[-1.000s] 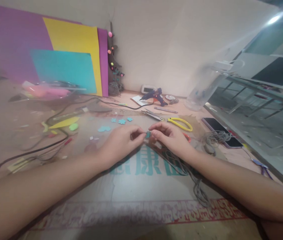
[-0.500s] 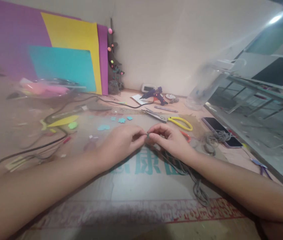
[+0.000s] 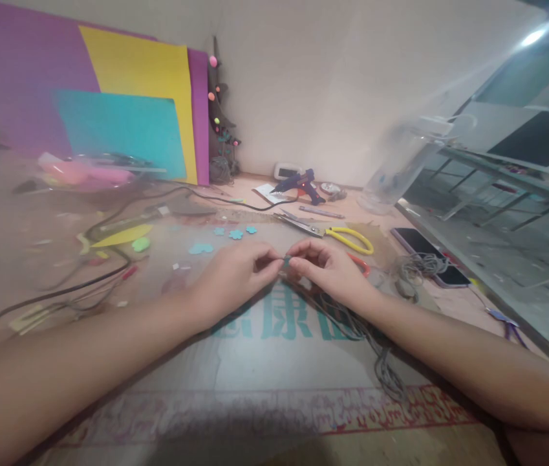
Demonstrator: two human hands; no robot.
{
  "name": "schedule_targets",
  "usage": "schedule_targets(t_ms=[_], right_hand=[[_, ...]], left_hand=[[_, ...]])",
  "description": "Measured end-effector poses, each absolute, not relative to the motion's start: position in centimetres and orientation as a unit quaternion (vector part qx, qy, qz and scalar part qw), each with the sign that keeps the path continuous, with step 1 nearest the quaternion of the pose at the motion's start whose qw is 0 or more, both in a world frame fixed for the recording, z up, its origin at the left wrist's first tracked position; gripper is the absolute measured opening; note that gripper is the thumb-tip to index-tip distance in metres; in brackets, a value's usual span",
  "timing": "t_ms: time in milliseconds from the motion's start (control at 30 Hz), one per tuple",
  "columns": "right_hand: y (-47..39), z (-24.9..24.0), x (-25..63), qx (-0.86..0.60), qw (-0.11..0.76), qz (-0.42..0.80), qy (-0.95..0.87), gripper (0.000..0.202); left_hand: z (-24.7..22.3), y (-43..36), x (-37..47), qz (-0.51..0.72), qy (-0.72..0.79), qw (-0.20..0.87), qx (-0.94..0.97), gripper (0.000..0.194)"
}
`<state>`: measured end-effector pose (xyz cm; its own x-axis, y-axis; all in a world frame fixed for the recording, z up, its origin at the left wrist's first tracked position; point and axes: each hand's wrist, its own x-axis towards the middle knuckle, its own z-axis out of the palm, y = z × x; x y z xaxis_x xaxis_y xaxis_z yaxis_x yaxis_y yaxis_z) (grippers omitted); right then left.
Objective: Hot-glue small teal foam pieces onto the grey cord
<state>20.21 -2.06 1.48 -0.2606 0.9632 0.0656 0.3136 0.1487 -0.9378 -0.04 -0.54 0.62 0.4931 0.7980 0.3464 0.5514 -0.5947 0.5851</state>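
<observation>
Above the middle of the lettered board [image 3: 249,372], my left hand [image 3: 240,272] and my right hand [image 3: 330,268] meet fingertip to fingertip. Both are closed in a pinch. A small blue-green piece [image 3: 286,259] shows between the fingertips, too tiny to make out fully. Strands of grey cord [image 3: 388,375] trail from beneath the hands and pass under my right wrist. Whether the cord joins the pinched piece is hidden. Left of my left hand lie blue foam flower cutouts [image 3: 236,234] and a blue cutout [image 3: 201,248].
Yellow-handled scissors [image 3: 349,238] lie beyond my right hand, with an orange handle [image 3: 359,264] nearer. A glue gun [image 3: 301,186] stands at the back. A phone [image 3: 429,255] lies right, partly under tangled cord. A black cable [image 3: 55,286] crosses the left. A clear jug [image 3: 395,168] stands back right.
Slightly more of the small blue-green piece shows between my fingertips. Both hands keep their pinch in nearly the same place.
</observation>
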Motion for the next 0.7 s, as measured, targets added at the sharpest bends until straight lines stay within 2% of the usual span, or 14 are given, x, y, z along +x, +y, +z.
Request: schedule_targets(t_ms=[133, 300, 500, 600, 700], right_hand=[[-2.11, 1.44, 20.06, -0.493, 0.374, 0.435, -0.654, 0.02], [-2.02, 1.36, 20.07, -0.483, 0.41, 0.447, -0.632, 0.024], [-1.95, 1.33, 20.03, -0.461, 0.421, 0.492, -0.607, 0.03], [-1.89, 1.25, 20.06, -0.455, 0.426, 0.495, -0.605, 0.031], [-1.85, 1.19, 20.08, -0.453, 0.425, 0.494, -0.609, 0.031]], left_hand=[[0.9, -0.62, -0.1, 0.298, 0.405, 0.229, 0.834, 0.027], [1.11, -0.74, 0.13, 0.334, 0.413, 0.339, 0.776, 0.036], [1.01, -0.74, 0.54, 0.348, 0.386, 0.439, 0.733, 0.021], [0.76, -0.64, 0.63, 0.349, 0.374, 0.514, 0.688, 0.019], [0.55, -0.53, 0.7, 0.351, 0.362, 0.536, 0.676, 0.018]])
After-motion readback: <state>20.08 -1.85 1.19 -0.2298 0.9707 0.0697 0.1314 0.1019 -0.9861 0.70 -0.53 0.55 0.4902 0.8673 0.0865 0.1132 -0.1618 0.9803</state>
